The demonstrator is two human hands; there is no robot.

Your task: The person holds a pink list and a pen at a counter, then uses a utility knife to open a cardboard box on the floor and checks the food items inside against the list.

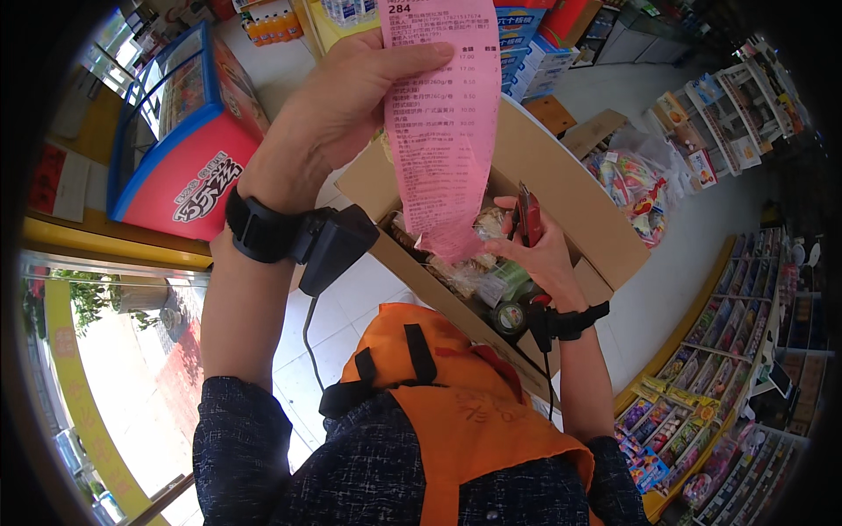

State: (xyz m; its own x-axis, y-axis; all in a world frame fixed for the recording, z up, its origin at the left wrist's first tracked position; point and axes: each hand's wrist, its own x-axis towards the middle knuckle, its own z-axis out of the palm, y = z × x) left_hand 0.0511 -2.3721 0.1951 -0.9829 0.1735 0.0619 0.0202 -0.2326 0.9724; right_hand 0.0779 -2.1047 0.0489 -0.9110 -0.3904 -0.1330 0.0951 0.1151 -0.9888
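A long pink printed receipt [447, 125] hangs from my left hand [348, 92], pinched near its top with the thumb across the front. In my right hand [549, 256] is a small red-and-black hand tool [529, 215], which looks like a box cutter. The right thumb is at the receipt's lower, curled end. Beneath both hands stands an opened cardboard box [585, 210], its flaps spread outward. Inside lie clear plastic-wrapped goods [487, 279] and a round dark-lidded container [510, 317]. The receipt hides part of the contents.
A red and blue chest freezer [197, 131] stands at the left. Beyond the box lies a clear bag of colourful packets [631, 184]. Stacked blue cartons [520, 52] are at the back. A tiered sweets rack [697, 368] lines the right, and a glass-topped edge [118, 263] the left.
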